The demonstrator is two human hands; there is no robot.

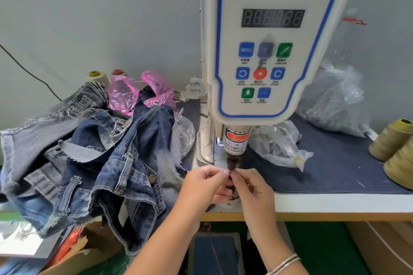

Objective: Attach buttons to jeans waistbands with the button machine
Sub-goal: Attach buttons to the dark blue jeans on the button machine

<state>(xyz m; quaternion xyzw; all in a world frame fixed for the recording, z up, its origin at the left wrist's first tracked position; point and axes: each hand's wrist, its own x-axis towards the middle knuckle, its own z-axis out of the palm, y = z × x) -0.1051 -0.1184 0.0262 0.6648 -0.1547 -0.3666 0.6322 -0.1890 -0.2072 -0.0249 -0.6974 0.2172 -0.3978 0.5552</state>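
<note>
Both forearms reach up from the bottom edge and meet directly under the dark punch head [232, 161] of the tall white servo button machine with a blue-outlined control panel [274, 51]. The left hand [204, 185] has its fingers curled, thumb and forefinger pressed together at the tip of the punch; the right hand [250, 187] mirrors it, fingertips pinched against those of the left, so the two hands touch at that spot. Whatever small piece they pinch is hidden by the fingertips, and I cannot tell what it is. Thin silver bangles [285, 263] circle the right wrist. The heap of blue denim jeans with pale stitching [93, 163] lies on the table just left of the hands, one leg hanging over the front edge, and a round metal button [152, 178] shows on a waistband in the pile. The panel reads "SERVO BUTTON MACHINE" under a row of Chinese characters, above a dark digit display [273, 18] and coloured keys, one marked "MENU". A label on the punch barrel reads "TAKE CARE O… FINGER" in part. Right of the machine, clear plastic bags [281, 145] lie on a dark blue denim table cover [335, 169], with olive thread cones [393, 140] at the far right. A pink plastic bag [138, 91] sits behind the jeans
</note>
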